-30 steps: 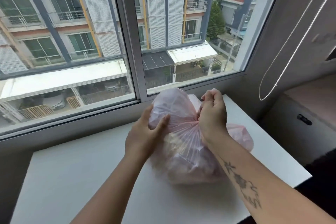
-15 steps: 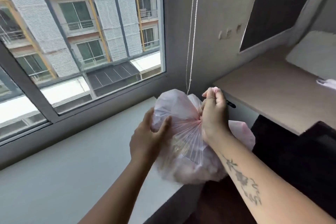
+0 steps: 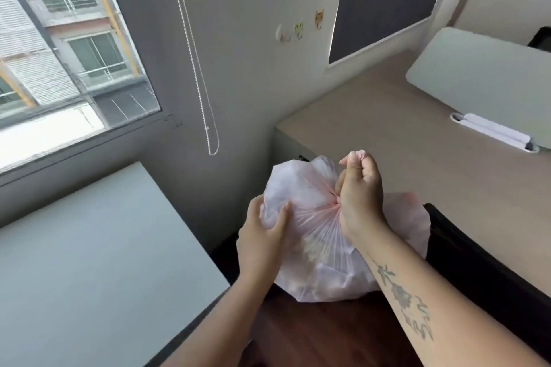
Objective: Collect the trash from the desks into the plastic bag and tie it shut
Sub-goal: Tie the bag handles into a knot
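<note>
A window (image 3: 74,53) fills the upper left of the frame, with shuttered buildings outside. Below it, in the lower left, lies a white desk (image 3: 89,262). Just right of the window a looped bead chain (image 3: 193,53) hangs down the grey wall.

In the lower centre the left hand (image 3: 262,243) grips the left side of the plastic bag (image 3: 316,247), thumb and fingers curled into the film and bunching it. The bag is pale pink and translucent, bulging with contents too blurred to name. It sits in the middle of the frame, in the gap between the 2 desks, with its underside showing against the dark brown floor (image 3: 328,337).

The right hand (image 3: 359,187) is closed in a fist round the bag's twisted neck, pleats fanning down from the grip and a small tuft of pink plastic poking out above the knuckles. A dark flower tattoo (image 3: 402,298) runs along the right forearm.

On the wall above, 3 small stickers (image 3: 299,29) sit in a row, next to a dark panel (image 3: 387,0) at the upper right. A wooden desk (image 3: 402,134) fills the right side, bearing a pale grey board (image 3: 483,80) and a long white holder (image 3: 492,131) at its lower edge
</note>
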The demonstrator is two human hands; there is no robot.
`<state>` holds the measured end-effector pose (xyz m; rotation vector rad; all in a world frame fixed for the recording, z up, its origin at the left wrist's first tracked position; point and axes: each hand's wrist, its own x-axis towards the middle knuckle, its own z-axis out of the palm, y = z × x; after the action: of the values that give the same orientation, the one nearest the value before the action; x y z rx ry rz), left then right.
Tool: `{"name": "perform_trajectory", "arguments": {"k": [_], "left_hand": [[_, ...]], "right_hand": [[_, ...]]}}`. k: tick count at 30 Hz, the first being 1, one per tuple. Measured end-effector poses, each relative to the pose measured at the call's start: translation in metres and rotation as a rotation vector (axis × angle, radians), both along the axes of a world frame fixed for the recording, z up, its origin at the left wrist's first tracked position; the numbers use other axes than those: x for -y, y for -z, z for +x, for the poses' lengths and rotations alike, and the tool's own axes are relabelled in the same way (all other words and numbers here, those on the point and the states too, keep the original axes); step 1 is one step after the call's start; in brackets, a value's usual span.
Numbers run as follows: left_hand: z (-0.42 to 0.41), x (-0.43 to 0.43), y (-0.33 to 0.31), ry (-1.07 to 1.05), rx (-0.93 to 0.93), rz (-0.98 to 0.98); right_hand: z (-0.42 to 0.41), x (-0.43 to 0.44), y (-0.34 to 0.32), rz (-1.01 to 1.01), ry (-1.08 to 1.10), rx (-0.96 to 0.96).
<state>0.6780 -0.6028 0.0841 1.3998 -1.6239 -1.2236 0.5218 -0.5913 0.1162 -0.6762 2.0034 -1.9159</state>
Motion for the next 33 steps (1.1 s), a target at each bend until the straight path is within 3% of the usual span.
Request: {"name": "perform_trajectory", "arguments": {"k": [8, 15, 19, 25, 30, 33], "left_hand": [[-0.034, 0.013, 0.100, -0.165, 0.142, 0.311], [-0.051, 0.027, 0.160, -0.365, 0.274, 0.444], [-0.056, 0.035, 0.200, -0.447, 0.344, 0.454], [-0.074, 0.031, 0.271, -0.544, 0.434, 0.407], [-0.109, 0.052, 0.356, -0.376, 0.485, 0.337], [-0.123, 0.079, 0.391, -0.208, 0.457, 0.295]], "right_hand": [[-0.026, 0.036, 0.125, 0.281, -0.141, 0.167], [-0.027, 0.077, 0.209, 0.464, -0.283, 0.410], [-0.021, 0.119, 0.248, 0.513, -0.421, 0.487], [-0.018, 0.177, 0.330, 0.535, -0.464, 0.773], [-0.048, 0.196, 0.415, 0.742, -0.590, 0.557], [-0.073, 0.201, 0.471, 0.975, -0.680, 0.400]]}}
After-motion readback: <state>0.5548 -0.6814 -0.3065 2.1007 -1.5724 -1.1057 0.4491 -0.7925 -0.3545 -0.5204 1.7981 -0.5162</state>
